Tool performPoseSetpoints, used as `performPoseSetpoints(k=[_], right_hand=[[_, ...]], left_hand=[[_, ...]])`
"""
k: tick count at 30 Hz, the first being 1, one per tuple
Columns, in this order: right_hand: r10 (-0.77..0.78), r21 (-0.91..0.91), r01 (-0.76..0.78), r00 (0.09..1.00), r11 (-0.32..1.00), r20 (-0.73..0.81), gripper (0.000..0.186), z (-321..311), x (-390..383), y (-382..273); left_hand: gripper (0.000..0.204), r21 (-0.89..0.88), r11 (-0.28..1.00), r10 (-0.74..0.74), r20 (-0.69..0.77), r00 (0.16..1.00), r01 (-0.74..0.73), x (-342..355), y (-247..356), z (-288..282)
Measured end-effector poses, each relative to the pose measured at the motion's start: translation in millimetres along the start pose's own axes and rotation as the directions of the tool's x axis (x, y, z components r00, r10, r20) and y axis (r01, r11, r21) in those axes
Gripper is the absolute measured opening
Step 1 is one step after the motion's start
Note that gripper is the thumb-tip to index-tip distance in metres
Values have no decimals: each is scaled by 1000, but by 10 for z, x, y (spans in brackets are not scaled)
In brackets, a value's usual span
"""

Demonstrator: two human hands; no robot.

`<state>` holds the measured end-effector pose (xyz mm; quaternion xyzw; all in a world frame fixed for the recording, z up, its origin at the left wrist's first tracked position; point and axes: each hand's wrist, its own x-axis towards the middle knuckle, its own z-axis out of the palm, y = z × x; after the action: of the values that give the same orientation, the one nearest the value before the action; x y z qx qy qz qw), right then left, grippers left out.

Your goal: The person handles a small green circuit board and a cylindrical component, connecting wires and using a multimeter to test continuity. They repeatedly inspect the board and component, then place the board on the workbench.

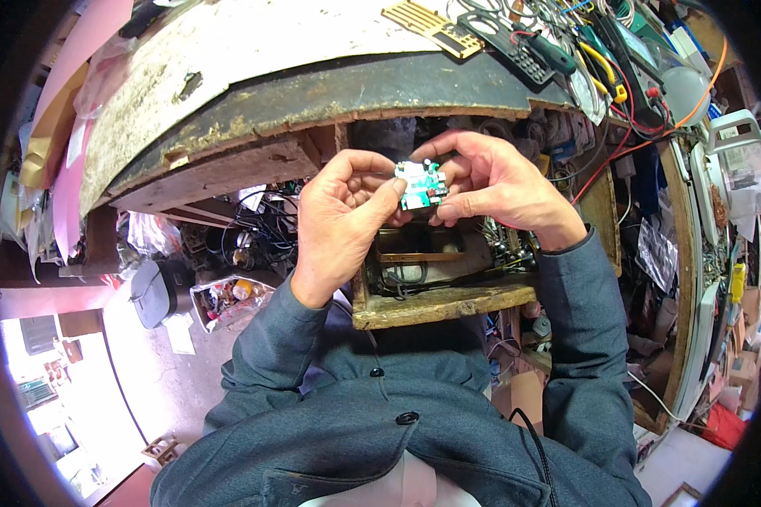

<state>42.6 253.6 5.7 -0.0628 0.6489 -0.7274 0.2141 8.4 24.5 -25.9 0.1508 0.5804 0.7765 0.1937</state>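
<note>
Green and white, a circuit board [421, 186] sits pinched between left hand [340, 215] and right hand [492, 182] above an open wooden drawer [448, 306] — a slackened fingertip grip could drop it, likely into the clutter [506, 245] below.

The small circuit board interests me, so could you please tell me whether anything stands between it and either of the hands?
Nothing visible does: the left hand and the right hand hold the circuit board from opposite sides. The open wooden drawer lies below, not between.
</note>
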Motion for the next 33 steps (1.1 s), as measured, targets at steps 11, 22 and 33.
performPoseSetpoints(k=[11, 22, 33], right_hand=[[-38, -44, 36, 999, 998, -36, 54, 27, -15, -21], [1, 20, 0, 999, 1000, -35, 55, 20, -7, -9], [-28, -23, 27, 999, 999, -38, 57, 25, -15, -6]], left_hand=[[20, 34, 998, 44, -15, 999, -44, -17, -39, 29], [18, 67, 997, 49, -33, 998, -46, -28, -40, 53], [19, 91, 993, 73, -27, 997, -70, -34, -51, 56]])
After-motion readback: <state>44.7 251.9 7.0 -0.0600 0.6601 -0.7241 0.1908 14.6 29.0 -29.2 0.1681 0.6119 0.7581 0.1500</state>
